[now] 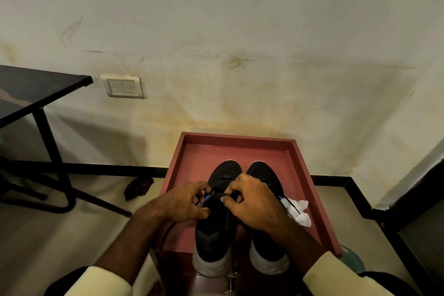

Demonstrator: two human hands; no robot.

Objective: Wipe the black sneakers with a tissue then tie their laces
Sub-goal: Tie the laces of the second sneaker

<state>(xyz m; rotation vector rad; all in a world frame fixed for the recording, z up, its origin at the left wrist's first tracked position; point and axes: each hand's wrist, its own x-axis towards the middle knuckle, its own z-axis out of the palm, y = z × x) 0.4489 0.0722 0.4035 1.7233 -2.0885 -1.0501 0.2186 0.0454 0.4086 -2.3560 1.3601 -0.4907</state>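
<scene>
Red tray [240,138] by wall [240,31]: left sneaker [213,235], toe pointing far.
Lace [217,197] pinched by left hand [182,202] and right hand [254,204], equally near.

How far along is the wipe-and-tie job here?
Wiping looks done: the crumpled tissue lies in the red tray beside the right sneaker. In hand: left hand and right hand both pinch the laces of the left sneaker. Left: finishing that knot, then the right sneaker, whose lace looks loose over the tissue.
</scene>
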